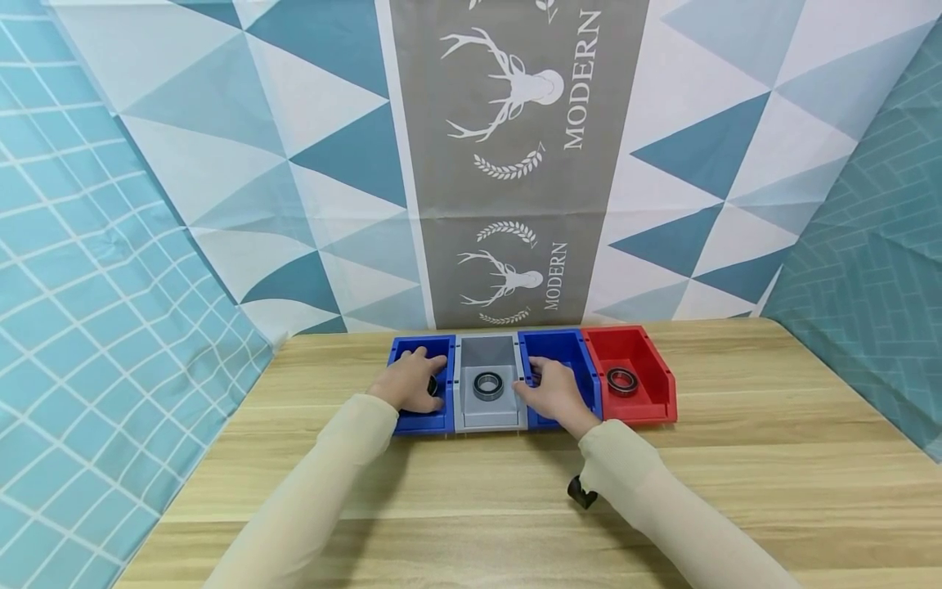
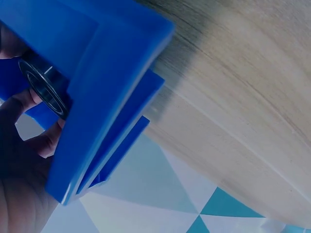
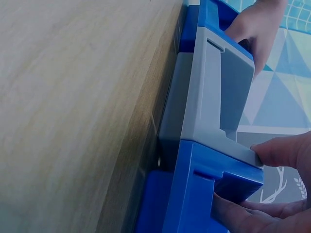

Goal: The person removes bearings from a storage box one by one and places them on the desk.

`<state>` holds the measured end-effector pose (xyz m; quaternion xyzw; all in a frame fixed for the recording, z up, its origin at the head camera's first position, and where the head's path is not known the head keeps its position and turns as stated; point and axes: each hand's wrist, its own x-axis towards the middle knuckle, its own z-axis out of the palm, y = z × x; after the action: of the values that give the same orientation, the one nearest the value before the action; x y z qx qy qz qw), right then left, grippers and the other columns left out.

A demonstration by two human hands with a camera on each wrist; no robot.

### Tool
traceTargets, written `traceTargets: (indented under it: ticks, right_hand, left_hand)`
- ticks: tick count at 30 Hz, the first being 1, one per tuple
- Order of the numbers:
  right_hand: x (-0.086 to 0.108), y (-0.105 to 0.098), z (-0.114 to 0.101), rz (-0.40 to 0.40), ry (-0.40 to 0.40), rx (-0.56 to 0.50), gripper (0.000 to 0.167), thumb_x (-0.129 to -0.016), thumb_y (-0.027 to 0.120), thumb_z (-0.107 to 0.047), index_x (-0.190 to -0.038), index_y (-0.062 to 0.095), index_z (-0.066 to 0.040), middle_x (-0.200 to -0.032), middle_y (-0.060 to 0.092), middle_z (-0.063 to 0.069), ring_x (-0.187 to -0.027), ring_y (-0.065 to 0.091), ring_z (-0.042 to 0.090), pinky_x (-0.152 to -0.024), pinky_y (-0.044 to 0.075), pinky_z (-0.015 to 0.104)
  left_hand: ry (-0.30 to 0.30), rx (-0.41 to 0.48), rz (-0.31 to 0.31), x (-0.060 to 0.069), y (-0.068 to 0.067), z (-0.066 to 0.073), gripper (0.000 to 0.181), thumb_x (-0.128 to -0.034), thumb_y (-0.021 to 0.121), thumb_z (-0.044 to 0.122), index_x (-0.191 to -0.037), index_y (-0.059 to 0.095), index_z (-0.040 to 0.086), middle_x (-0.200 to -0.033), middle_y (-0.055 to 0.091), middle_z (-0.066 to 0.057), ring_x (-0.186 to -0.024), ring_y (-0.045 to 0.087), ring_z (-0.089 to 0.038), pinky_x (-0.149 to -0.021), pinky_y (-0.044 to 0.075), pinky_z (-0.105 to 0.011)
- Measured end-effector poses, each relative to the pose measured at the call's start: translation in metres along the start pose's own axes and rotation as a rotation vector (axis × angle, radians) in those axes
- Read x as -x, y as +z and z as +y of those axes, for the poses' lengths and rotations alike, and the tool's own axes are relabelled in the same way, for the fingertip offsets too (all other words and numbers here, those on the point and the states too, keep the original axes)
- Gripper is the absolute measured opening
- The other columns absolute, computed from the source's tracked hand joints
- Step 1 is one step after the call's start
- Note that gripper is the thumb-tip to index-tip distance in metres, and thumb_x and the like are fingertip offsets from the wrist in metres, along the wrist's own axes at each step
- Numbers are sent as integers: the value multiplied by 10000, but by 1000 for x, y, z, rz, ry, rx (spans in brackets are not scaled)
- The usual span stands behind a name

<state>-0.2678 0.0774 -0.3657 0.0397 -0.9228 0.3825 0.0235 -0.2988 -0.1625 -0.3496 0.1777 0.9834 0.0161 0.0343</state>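
Note:
In the head view, four joined bins stand in a row: a blue bin, a grey bin, a second blue bin and a red bin. My left hand reaches into the leftmost one, its fingers round a black-rimmed bearing, partly hidden. My right hand grips the adjoining walls of the grey and second blue bins: thumb on the grey rim, other fingers inside the blue bin. One bearing lies in the grey bin, another bearing in the red.
The bins stand near the back of a wooden table. Behind them hangs a patterned cloth, with blue tiled cloths at both sides. A small black object shows beside the right sleeve.

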Motion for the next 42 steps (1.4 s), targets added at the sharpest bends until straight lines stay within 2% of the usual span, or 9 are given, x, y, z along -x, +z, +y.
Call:
traceTargets:
  ticks: [23,33,42]
  right_hand:
    - [-1,1,0,4,-2,-2,574,-884,667,-222,-1369,488,27,-1387,529,224,-1270,523,388,-989,477,487]
    - [-1,1,1,-5,9,-11,576,-888,663,-216,-1378,477,25,-1383,531,227,-1249,541,385,-972,491,475]
    - [-1,0,1,-9,2,-13,577,-889,660,-218,-1380,475,24,-1393,522,228,-1259,533,389,-975,487,480]
  left_hand:
    - [24,4,35,12,-9,5,709,-782,704,365,-1421,468,165,-1465,426,-196,-1309,437,-469,-1009,409,-627]
    - [83,-15,72,21,-20,9,675,-784,692,322,-1401,481,151,-1460,433,-216,-1299,441,-487,-1002,430,-603]
    - [126,-19,70,29,-29,21,716,-781,702,334,-1431,455,163,-1453,432,-230,-1275,462,-488,-979,459,-578]
